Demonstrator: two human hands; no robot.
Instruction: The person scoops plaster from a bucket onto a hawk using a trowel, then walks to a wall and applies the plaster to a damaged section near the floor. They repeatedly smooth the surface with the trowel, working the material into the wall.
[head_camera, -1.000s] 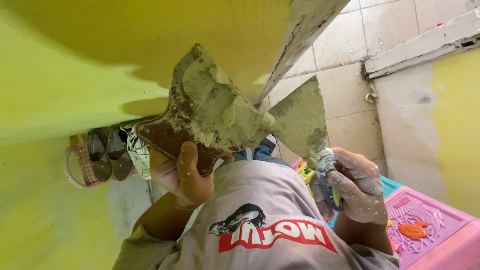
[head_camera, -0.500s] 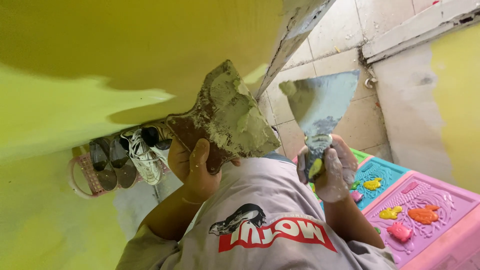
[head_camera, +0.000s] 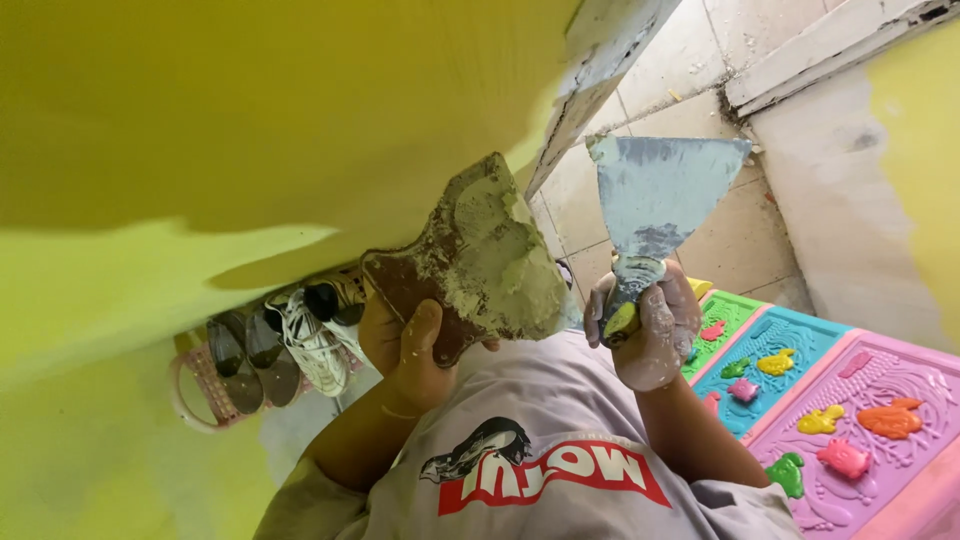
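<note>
My left hand (head_camera: 405, 345) grips a flat, rust-brown board (head_camera: 470, 262) loaded with pale grey-green putty, held up close to the yellow wall (head_camera: 200, 130). My right hand (head_camera: 648, 325), smeared with dried putty, holds a wide putty knife (head_camera: 660, 195) upright by its yellow handle. The knife's blade is scraped nearly clean and points up. Board and blade are apart, with a small gap between them. My grey shirt with a red and black print fills the lower middle.
A pale plastered wall edge (head_camera: 600, 60) runs diagonally above. Several shoes sit on a pink rack (head_camera: 205, 385) at the lower left. Colourful foam mats (head_camera: 850, 400) with animal shapes lie on the tiled floor (head_camera: 740, 230) at the lower right.
The putty knife has lifted off the board and moved to the right, its blade now upright and mostly clean. The board has dropped slightly and tilted.
</note>
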